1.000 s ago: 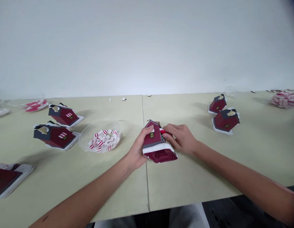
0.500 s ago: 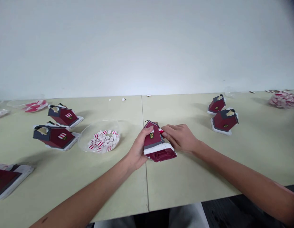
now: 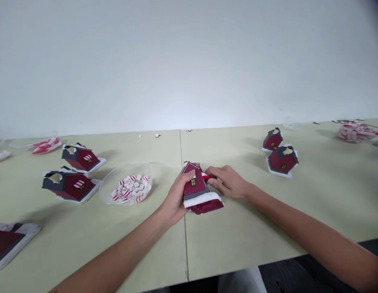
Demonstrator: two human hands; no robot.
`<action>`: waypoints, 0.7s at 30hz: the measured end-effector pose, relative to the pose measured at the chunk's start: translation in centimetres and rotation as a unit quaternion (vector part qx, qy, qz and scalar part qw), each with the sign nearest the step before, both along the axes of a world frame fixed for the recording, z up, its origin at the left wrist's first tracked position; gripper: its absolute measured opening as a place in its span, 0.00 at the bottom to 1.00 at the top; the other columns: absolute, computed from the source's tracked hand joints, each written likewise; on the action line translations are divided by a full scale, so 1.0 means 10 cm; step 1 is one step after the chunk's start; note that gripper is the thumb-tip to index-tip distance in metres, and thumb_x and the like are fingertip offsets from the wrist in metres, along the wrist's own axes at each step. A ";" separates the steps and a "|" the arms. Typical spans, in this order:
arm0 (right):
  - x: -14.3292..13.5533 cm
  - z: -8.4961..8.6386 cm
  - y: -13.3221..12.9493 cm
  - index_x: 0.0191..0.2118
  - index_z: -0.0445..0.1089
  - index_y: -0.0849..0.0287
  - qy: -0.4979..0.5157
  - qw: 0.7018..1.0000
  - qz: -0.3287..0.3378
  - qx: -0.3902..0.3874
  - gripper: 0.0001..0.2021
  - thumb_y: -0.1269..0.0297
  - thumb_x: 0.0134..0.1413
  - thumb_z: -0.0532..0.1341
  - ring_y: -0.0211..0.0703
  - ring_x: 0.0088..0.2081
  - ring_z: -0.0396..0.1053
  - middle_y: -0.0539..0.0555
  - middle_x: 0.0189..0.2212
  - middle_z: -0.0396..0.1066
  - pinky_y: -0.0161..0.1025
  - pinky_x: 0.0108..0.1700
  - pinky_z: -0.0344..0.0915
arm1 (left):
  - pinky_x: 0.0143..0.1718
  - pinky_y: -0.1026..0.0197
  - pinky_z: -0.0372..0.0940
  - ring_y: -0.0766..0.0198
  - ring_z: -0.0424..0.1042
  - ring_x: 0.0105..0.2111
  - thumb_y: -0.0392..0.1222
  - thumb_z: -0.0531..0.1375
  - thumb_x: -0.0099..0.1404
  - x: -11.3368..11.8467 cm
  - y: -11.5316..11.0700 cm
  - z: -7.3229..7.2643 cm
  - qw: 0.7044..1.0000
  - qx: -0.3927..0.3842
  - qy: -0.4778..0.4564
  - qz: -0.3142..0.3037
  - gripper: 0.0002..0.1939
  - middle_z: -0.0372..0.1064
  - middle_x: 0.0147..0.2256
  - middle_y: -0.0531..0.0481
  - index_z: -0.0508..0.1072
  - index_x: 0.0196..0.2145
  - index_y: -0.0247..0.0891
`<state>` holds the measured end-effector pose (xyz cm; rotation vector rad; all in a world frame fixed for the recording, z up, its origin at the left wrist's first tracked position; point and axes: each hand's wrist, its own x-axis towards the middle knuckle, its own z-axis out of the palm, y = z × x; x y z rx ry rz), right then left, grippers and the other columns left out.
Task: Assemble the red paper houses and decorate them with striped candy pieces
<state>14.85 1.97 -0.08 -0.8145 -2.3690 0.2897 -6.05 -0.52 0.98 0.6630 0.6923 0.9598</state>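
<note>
A small dark-red toy house (image 3: 195,188) with a white base rim is tilted, its underside partly facing me. My left hand (image 3: 174,197) is wrapped round its left side, thumb on the wall above a yellow window. A small red-and-white piece (image 3: 204,176) sits against the right side of the house. My right hand (image 3: 227,181) has thumb and forefinger closed at that piece's outer edge. Left of my left hand, a clear plastic dish (image 3: 108,195) holds many small red-striped white pieces (image 3: 132,188).
Similar houses stand at left (image 3: 74,185), behind it (image 3: 81,158), at the near-left edge (image 3: 5,242), and at right (image 3: 282,160). Pink-red pieces (image 3: 46,145) lie far left. A bag of striped pieces (image 3: 358,132) lies far right. A seam (image 3: 186,244) crosses the table.
My right hand's fingers have loosened and drawn back slightly, showing more of the red-and-white piece. My left hand still holds the house. The view has shifted a little.
</note>
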 end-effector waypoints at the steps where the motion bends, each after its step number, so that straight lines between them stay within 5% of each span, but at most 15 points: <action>1: 0.03 -0.02 0.03 0.40 0.63 0.57 -0.006 1.000 0.002 0.004 0.20 0.48 0.73 0.44 0.35 0.24 0.59 0.49 0.28 0.68 0.34 0.30 0.52 | 0.34 0.63 0.70 0.64 0.75 0.33 0.50 0.67 0.60 0.00 -0.01 0.02 1.000 0.015 0.002 0.005 0.22 0.74 0.38 0.48 0.72 0.50 0.42; 10: 0.31 0.01 0.14 0.37 0.66 0.57 0.005 0.977 -0.126 0.170 0.12 0.61 0.71 0.49 0.35 0.23 0.63 0.48 0.25 0.69 0.34 0.29 0.54 | 0.43 0.59 0.73 0.57 0.77 0.44 0.42 0.73 0.53 -0.06 -0.23 0.35 0.972 0.234 0.024 -0.018 0.31 0.71 0.51 0.47 0.67 0.52 0.47; 14: 0.65 0.09 0.00 0.39 0.69 0.56 -0.074 0.927 -0.172 0.325 0.04 0.66 0.64 0.58 0.43 0.36 0.73 0.54 0.34 0.76 0.39 0.42 0.64 | 0.42 0.58 0.76 0.59 0.77 0.42 0.41 0.74 0.51 -0.47 -0.44 0.62 0.925 0.360 0.103 0.064 0.33 0.71 0.50 0.48 0.67 0.52 0.49; 18: 1.36 0.05 -0.26 0.44 0.71 0.55 0.001 0.863 -0.310 0.399 0.10 0.63 0.56 0.64 0.57 0.51 0.71 0.61 0.45 0.74 0.55 0.55 0.64 | 0.41 0.56 0.77 0.57 0.78 0.42 0.41 0.75 0.49 -1.34 -0.59 1.11 0.816 0.471 0.208 0.264 0.34 0.73 0.47 0.48 0.69 0.52 0.48; 21: 1.89 -0.12 -0.42 0.57 0.67 0.55 0.070 0.835 -0.430 0.337 0.23 0.55 0.58 0.63 0.67 0.62 0.61 0.67 0.59 0.65 0.61 0.60 0.59 | 0.45 0.53 0.76 0.62 0.75 0.38 0.48 0.77 0.46 -2.07 -0.57 1.48 0.673 0.539 0.268 0.429 0.39 0.73 0.40 0.51 0.68 0.54 0.40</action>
